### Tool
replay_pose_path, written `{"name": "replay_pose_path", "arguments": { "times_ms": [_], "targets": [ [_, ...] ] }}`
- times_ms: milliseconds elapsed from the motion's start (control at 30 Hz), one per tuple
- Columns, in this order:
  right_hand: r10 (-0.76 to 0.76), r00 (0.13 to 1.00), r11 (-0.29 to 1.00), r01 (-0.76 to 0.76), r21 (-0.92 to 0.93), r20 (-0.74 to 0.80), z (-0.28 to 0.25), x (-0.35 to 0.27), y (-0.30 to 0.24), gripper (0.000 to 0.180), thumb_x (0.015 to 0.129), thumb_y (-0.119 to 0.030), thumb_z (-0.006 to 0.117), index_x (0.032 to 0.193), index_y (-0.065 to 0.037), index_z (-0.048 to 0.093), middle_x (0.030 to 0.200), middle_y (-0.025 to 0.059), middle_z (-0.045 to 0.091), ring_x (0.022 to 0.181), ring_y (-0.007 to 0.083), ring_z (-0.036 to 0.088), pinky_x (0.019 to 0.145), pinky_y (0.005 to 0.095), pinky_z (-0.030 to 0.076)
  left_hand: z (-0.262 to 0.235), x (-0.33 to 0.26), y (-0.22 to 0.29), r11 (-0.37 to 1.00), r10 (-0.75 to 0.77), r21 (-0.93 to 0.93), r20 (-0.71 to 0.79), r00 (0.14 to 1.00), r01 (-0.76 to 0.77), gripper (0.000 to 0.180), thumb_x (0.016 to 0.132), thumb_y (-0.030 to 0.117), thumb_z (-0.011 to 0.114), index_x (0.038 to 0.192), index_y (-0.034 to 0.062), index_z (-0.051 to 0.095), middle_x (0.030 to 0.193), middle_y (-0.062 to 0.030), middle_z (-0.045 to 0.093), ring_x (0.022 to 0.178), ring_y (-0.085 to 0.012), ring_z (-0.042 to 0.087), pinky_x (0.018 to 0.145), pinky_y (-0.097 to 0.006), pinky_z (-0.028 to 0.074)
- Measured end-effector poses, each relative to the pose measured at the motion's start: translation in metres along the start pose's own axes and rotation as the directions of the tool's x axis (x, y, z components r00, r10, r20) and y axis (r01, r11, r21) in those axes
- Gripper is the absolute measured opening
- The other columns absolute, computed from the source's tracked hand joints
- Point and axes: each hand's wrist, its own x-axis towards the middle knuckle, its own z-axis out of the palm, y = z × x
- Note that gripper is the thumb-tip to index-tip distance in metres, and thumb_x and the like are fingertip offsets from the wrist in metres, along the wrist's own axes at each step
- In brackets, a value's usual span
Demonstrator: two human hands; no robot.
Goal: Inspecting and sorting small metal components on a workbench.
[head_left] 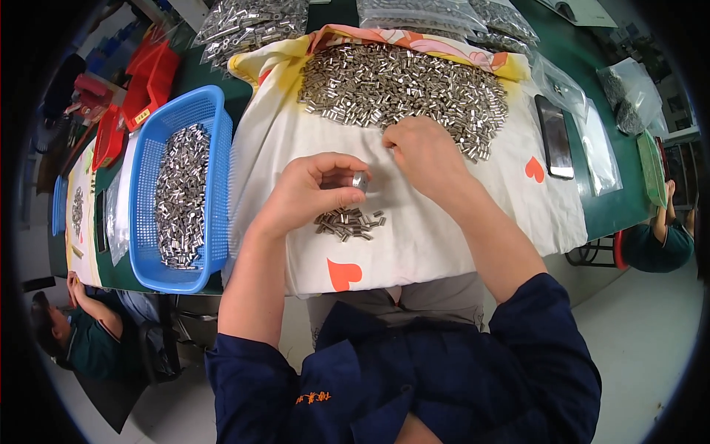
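Observation:
My left hand [322,185] is curled round a short, round silver metal piece [360,181], held between thumb and fingers with its end facing right. Just below it a small heap of short metal tubes [347,223] lies on the white cloth [421,244]. My right hand [425,152] is closed in a pinch at the near edge of a big pile of small shiny metal tubes [403,81]. Whatever its fingertips hold, if anything, is too small or hidden to make out.
On the left stands a blue plastic basket [220,170] part-filled with similar metal pieces. Bags of metal parts [255,26] line the back. A phone [555,137] lies at the right. Red bins [151,81] sit at the far left. Co-workers [92,333] are at both sides.

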Motion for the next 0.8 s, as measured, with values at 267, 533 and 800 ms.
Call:
{"name": "replay_pose_path", "arguments": {
  "times_ms": [267, 533, 800],
  "targets": [
    [0.123, 0.953, 0.535, -0.298, 0.791, 0.276, -0.013, 0.000, -0.022, 0.012, 0.072, -0.001, 0.052, 0.082, -0.001, 0.058, 0.078, -0.0006, 0.057, 0.072, 0.0069, 0.052, 0.067, 0.0217, 0.043, -0.007, 0.002, -0.006, 0.982, 0.063, -0.177, -0.061, 0.996, -0.073, 0.033, 0.074, -0.003, 0.064, 0.105, -0.0023, 0.053, 0.092, -0.0058, 0.060, 0.083, -0.0114, 0.059, 0.073, -0.023, 0.049],
    [0.054, 0.964, 0.427, -0.259, 0.867, 0.262, -0.004, 0.000, -0.020, 0.021, 0.071, 0.004, 0.054, 0.091, -0.001, 0.057, 0.079, -0.0012, 0.052, 0.071, 0.0063, 0.049, 0.067, 0.0201, 0.042, -0.005, 0.005, -0.005, 0.981, 0.069, -0.175, -0.103, 0.992, -0.087, 0.033, 0.075, -0.002, 0.064, 0.106, -0.0029, 0.053, 0.096, -0.0071, 0.059, 0.085, -0.0120, 0.059, 0.076, -0.023, 0.048],
    [0.084, 0.979, 0.604, -0.197, 0.773, 0.184, -0.010, -0.002, -0.033, 0.039, 0.070, 0.005, 0.053, 0.107, -0.006, 0.054, 0.074, -0.0021, 0.049, 0.070, 0.0068, 0.047, 0.067, 0.0218, 0.042, -0.004, 0.005, -0.005, 0.987, 0.078, -0.135, -0.100, 0.992, -0.091, 0.033, 0.075, -0.002, 0.064, 0.106, -0.0046, 0.053, 0.096, -0.0072, 0.060, 0.085, -0.0125, 0.059, 0.076, -0.024, 0.049]
  ]
}}
